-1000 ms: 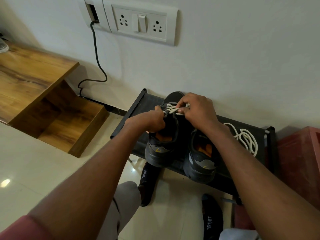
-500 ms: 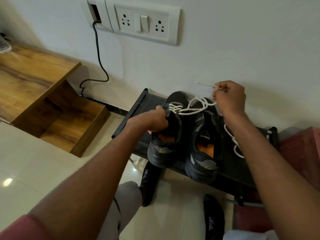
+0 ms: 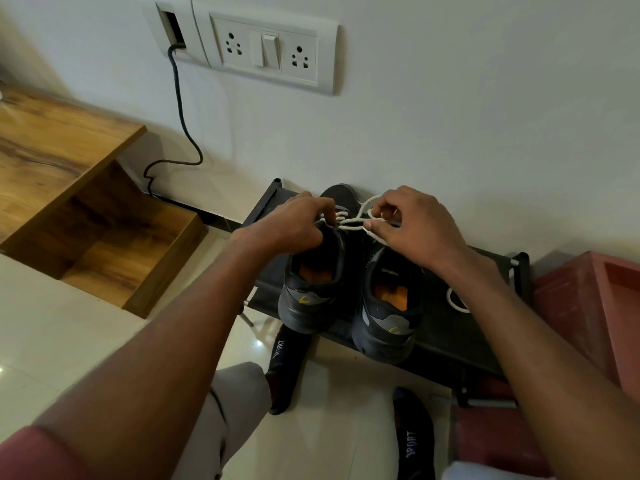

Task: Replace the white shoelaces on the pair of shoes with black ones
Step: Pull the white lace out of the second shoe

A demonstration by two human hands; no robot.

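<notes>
Two dark grey shoes with orange insoles stand side by side on a low black rack (image 3: 446, 337), heels toward me. The left shoe (image 3: 311, 292) carries a white lace (image 3: 349, 223) across its upper eyelets. My left hand (image 3: 294, 223) grips that shoe at its tongue and lacing. My right hand (image 3: 412, 223) pinches a loose loop of the same white lace above the right shoe (image 3: 388, 320). Another white lace (image 3: 455, 301) lies coiled on the rack to the right, mostly hidden by my right forearm. No black lace is in sight.
The wall rises directly behind the rack, with a socket panel (image 3: 266, 50) and a black cable (image 3: 180, 109) hanging down. A wooden stepped unit (image 3: 90, 216) stands at left, a reddish box (image 3: 588, 306) at right. My feet in black socks (image 3: 287, 372) rest on the pale tiled floor.
My right hand, which had pulled a lace end up and to the right, has come back down to the lacing. My left hand shifted slightly forward on the left shoe.
</notes>
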